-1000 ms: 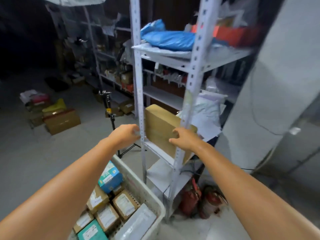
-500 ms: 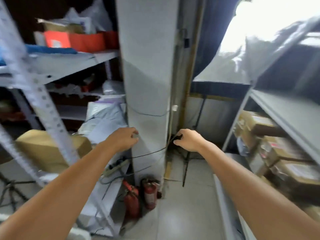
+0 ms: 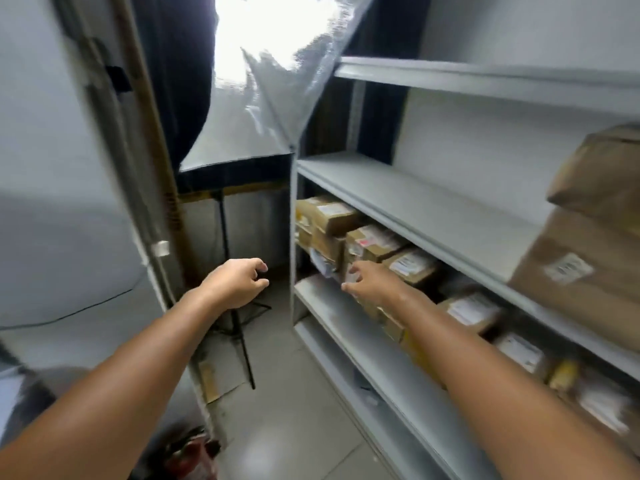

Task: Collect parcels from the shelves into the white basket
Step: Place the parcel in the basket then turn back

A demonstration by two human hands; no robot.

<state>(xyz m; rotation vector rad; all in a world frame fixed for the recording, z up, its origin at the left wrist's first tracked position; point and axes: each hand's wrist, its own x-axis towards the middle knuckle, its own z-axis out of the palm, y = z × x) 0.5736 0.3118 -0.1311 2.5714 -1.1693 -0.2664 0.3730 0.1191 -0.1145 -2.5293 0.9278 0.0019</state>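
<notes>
While both bare arms are stretched forward in the head view, I log the hands first. Left hand (image 3: 239, 284): held in the air, fingers loosely curled, thumb near the fingertips, nothing in it. It hangs in front of the black light stand (image 3: 232, 317). Right hand (image 3: 372, 282): extended toward the shelf unit (image 3: 415, 199), fingers relaxed and slightly spread, gripping nothing. Its fingertips (image 3: 350, 277) lie just at the front of the parcels (image 3: 367, 237); motion blur, so I cannot tell whether they touch.

Parcels: brown cardboard boxes with white labels, packed in a row on the lower-middle shelf, running from the near upright back along to the right. Shelf above them: bare grey at its left end, two large cardboard boxes (image 3: 581, 265) stacked at the right edge.

Room: grey tiled floor (image 3: 294, 410), grey pillar (image 3: 52, 168) on the left with a black cable (image 3: 69, 315) across it. Silver softbox (image 3: 263, 98) glares overhead. Red fire extinguisher (image 3: 188, 455) at bottom edge, blurred.
</notes>
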